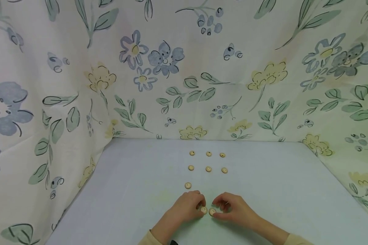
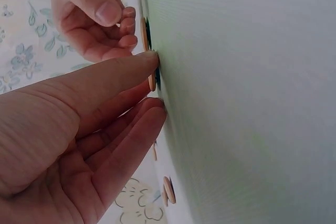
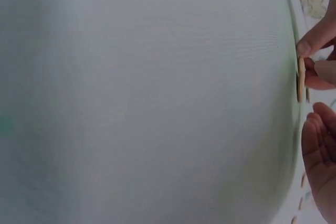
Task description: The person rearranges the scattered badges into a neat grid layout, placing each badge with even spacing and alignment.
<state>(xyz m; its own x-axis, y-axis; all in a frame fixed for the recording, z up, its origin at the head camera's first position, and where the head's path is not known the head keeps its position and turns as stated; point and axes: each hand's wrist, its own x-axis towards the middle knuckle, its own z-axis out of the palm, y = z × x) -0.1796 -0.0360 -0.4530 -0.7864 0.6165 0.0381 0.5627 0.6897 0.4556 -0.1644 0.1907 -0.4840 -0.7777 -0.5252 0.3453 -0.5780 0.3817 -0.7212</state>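
Observation:
Two round, pale wooden buttons lie side by side on the white table, close to the person. My left hand point(image 1: 188, 206) pinches the left button point(image 1: 203, 210) at its edge between thumb and fingers. In the left wrist view, the left thumb point(image 2: 144, 62) presses against the rim of a button point(image 2: 153, 81) seen edge-on. The right hand point(image 1: 236, 211) is at the right button point(image 1: 212, 212), its thumb tip by the near edge and its loosely bent fingers spread away from it. From the right wrist, a button point(image 3: 301, 80) shows edge-on beside the thumb.
Farther back, two rows of similar buttons point(image 1: 208, 169) lie on the table point(image 1: 135, 190), with a single button point(image 1: 188, 185) in front at the left. Floral cloth point(image 1: 184, 102) hangs behind and along both sides of the table.

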